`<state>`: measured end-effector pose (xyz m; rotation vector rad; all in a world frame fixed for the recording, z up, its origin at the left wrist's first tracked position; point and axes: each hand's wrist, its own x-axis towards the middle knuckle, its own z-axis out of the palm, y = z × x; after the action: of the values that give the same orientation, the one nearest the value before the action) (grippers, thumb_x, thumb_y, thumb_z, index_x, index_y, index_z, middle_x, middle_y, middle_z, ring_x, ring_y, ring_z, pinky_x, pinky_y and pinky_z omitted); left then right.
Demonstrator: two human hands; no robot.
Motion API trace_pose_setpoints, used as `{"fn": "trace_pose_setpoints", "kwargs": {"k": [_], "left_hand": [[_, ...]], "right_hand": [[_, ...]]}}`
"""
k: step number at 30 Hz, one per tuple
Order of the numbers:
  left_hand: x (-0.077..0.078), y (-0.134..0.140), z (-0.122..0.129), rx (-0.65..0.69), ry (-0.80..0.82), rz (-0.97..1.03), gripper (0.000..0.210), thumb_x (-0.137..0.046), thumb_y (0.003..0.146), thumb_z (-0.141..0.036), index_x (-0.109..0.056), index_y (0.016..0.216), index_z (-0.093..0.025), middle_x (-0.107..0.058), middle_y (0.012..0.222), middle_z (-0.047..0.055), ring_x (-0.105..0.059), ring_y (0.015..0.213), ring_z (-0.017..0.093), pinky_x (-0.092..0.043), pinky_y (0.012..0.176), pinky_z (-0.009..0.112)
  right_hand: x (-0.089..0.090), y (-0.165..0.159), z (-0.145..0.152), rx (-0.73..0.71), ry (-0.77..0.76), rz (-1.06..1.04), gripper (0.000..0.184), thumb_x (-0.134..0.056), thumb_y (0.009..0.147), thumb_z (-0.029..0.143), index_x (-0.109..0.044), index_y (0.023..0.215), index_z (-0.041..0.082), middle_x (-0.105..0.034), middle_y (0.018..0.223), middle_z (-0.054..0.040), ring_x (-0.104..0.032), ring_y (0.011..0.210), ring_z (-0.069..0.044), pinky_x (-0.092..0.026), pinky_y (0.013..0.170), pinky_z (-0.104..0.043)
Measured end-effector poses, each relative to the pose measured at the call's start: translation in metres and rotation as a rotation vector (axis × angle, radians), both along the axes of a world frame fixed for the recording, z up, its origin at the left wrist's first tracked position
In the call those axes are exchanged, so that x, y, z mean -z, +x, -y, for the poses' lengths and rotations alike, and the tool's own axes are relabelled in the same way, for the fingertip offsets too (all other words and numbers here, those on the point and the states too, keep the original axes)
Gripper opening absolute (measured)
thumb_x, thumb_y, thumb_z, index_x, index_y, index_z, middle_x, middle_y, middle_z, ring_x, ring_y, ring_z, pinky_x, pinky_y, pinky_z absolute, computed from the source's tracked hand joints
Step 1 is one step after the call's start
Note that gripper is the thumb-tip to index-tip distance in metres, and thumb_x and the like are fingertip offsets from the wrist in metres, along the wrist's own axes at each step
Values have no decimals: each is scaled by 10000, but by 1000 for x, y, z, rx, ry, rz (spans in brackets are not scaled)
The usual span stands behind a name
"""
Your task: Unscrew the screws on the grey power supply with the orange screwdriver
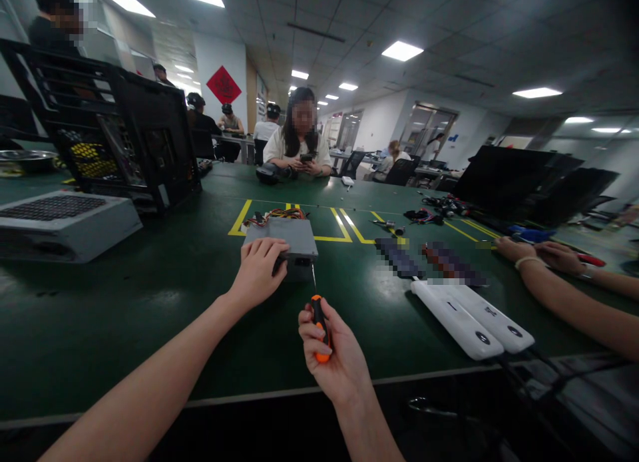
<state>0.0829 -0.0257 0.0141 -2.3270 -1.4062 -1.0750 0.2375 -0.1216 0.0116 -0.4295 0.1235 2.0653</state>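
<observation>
A grey computer power supply (295, 235) lies on the green table, its bundle of coloured cables (287, 214) behind it. My left hand (262, 269) grips its left side, fingers over the top and thumb at the front face. In my right hand (332, 345) is a screwdriver (320, 329) with an orange and black handle, fingers wrapped round it. The thin shaft points up and away, its tip by the lower right corner of the power supply's front face. Whether the tip touches a screw I cannot tell.
At left stand an open black computer case (164, 142) and a larger grey power supply (107, 226). Two white power banks (459, 319) and phones lie to the right, near another person's hands (519, 252). Across the table sits a person (279, 146). Dark monitors (504, 176) stand at far right.
</observation>
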Motion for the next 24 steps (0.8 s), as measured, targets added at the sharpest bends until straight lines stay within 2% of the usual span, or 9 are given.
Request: {"fn": "trace_pose_setpoints", "kwargs": {"k": [3,6,9,12,15,18,21,24], "left_hand": [[0,0,0,-1,3,-4,259,-468,782,-200,-528,1032,-226,-556,1126,52,-463,1041,226,-295,854,392],[0,0,0,1,5,-8,262,-463,788,-206,-525,1041,-222,-556,1125,54,-463,1043,225,-295,854,388],[1,0,-1,-3,9,-5,262,-467,787,-208,-528,1042,-218,-558,1121,53,-462,1041,224,-293,856,386],[2,0,-1,-5,11,-4,260,-478,778,-202,-535,1032,-215,-560,1118,52,-466,1030,223,-291,855,385],[2,0,-1,-2,13,-4,262,-480,776,-198,-540,1031,-215,-561,1117,56,-468,1024,224,-291,847,384],[1,0,-1,-3,18,-9,255,-476,783,-206,-540,1030,-214,-561,1116,55,-466,1027,225,-289,849,385],[1,0,-1,-7,20,-10,249,-472,791,-212,-538,1032,-214,-560,1119,52,-461,1037,224,-288,851,383],[1,0,-1,-7,18,-12,253,-475,790,-210,-535,1035,-214,-559,1120,50,-460,1038,222,-289,850,382]], "right_hand": [[0,1,0,23,-20,-27,258,-306,934,272,-476,826,111,-455,677,10,-363,439,1,-268,311,-59],[-1,1,0,1,8,6,270,-297,937,282,-495,895,104,-438,655,19,-375,446,-8,-303,334,-67],[-1,-1,0,-20,15,39,291,-287,938,303,-499,965,106,-434,653,21,-366,436,-12,-275,314,-73],[-1,-2,-1,-6,-11,15,296,-303,934,323,-488,880,99,-451,681,7,-349,425,0,-232,288,-67],[1,-1,-1,-2,-18,-28,273,-313,934,296,-467,808,109,-460,684,5,-358,433,5,-246,298,-58],[2,1,0,-23,25,-16,240,-337,927,289,-491,864,115,-461,663,17,-372,446,-4,-285,324,-63],[2,0,-1,-40,52,31,253,-325,929,297,-505,955,122,-460,654,22,-365,438,-11,-276,319,-73],[1,-1,-2,-34,22,12,289,-303,933,325,-492,899,109,-462,670,12,-348,424,-4,-231,292,-72]]}}
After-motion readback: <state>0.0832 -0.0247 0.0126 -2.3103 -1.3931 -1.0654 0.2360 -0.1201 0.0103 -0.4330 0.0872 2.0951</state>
